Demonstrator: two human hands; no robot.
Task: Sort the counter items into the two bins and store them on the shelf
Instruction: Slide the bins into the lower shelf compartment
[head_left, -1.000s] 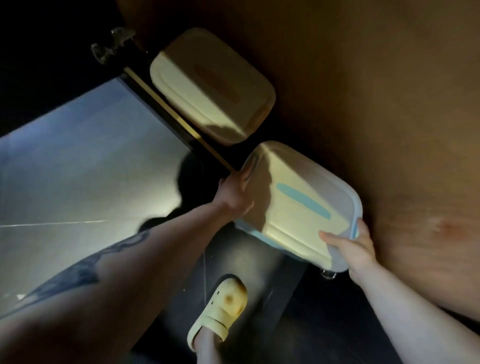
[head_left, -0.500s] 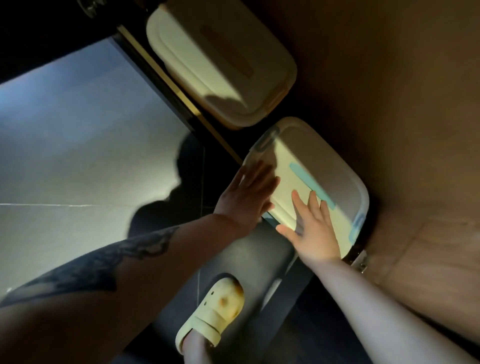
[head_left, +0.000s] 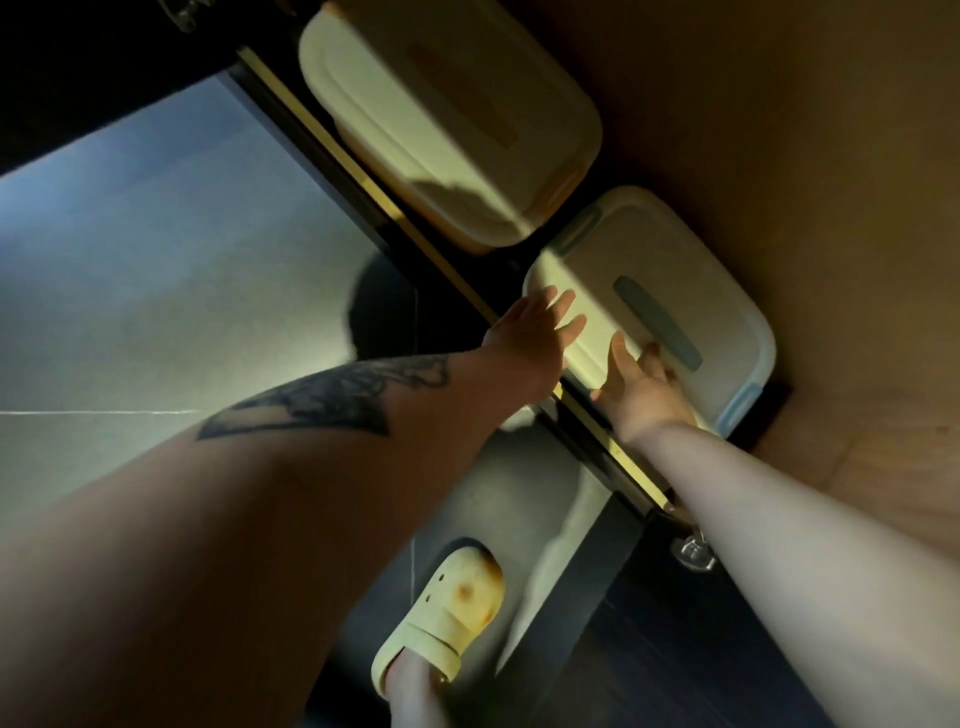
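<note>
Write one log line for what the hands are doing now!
left hand: flat on blue bin | right hand: flat on blue bin | orange bin: shelved beside

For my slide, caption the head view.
Both open hands push the blue-handled white lidded bin onto the shelf.

Bin pushed deeper onto the shelf
Both hands, gripping the blue bin (head_left: 670, 291) a second ago, now lie flat on its lid.
</note>
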